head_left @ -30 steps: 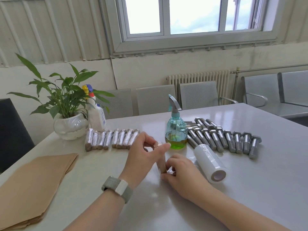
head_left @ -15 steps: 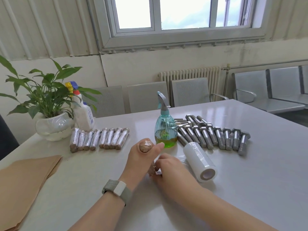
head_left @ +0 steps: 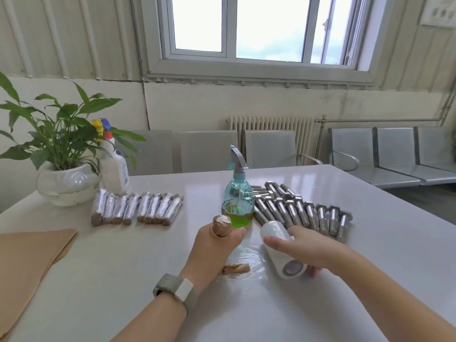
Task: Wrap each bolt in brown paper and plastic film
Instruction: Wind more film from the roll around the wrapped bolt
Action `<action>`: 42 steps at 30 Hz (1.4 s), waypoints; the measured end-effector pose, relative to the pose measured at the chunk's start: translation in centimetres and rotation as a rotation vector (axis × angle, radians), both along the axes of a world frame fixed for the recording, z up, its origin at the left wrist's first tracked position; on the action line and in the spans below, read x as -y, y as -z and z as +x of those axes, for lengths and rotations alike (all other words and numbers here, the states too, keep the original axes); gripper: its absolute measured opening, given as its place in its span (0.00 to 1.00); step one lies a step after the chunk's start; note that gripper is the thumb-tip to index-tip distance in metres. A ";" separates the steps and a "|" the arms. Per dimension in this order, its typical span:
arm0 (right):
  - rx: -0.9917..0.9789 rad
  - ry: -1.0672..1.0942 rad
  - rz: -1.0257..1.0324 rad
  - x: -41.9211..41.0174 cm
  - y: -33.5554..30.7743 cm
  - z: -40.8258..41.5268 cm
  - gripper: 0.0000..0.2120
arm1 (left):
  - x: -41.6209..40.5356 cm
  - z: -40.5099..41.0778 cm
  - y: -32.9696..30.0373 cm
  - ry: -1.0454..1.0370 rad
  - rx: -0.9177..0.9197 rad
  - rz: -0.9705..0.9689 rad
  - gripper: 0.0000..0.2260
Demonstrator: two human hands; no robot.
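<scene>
My left hand (head_left: 213,253) grips a bolt wrapped in brown paper (head_left: 222,224); its head end sticks up above my fist and its lower end (head_left: 235,269) shows under my palm. A stretch of clear plastic film (head_left: 249,257) runs from it to the white film roll (head_left: 281,253), which lies on the table. My right hand (head_left: 306,250) rests over the roll, fingers curved round it. Several bare steel bolts (head_left: 303,213) lie in a row behind the roll. Several finished wrapped bolts (head_left: 138,208) lie side by side at the left.
A stack of brown paper sheets (head_left: 29,262) lies at the left front. A teal spray bottle (head_left: 238,198) with green liquid stands just behind my hands. A potted plant (head_left: 66,178) and a white spray bottle (head_left: 113,169) stand at the back left. Grey chairs line the far side.
My right hand has moved from beside the bolt onto the film roll. My left hand has turned the wrapped bolt upright in its fist. The camera has tilted and shifted.
</scene>
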State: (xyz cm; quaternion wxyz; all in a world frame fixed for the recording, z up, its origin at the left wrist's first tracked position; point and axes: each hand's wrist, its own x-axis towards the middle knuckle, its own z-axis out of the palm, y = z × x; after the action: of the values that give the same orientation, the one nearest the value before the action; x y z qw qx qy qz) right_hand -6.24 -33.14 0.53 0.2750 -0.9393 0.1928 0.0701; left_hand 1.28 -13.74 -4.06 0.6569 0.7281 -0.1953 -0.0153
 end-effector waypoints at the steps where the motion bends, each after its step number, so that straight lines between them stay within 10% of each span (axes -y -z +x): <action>1: -0.003 -0.009 0.056 0.0 0.0 0.3 0.30 | 0.2 -0.4 0.0 0.025 -0.030 -0.026 0.14; 9: 0.036 0.076 0.998 -0.8 -3.3 0.2 0.23 | 0.4 -0.8 -0.4 0.147 -0.066 -0.031 0.18; 30: 0.197 0.018 0.879 -3.1 -5.1 1.1 0.22 | -3.8 -0.4 -1.0 0.226 0.079 0.112 0.26; 42: 0.205 -0.258 0.708 -8.2 -4.8 3.9 0.30 | -11.5 -0.5 -0.8 0.274 0.047 0.157 0.13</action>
State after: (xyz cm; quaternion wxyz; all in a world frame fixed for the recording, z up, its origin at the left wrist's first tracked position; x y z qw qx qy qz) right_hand -2.33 -24.92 5.34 0.5888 -0.8050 0.0083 0.0720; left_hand 0.76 -2.20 -3.27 0.5849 0.7440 -0.3062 -0.1029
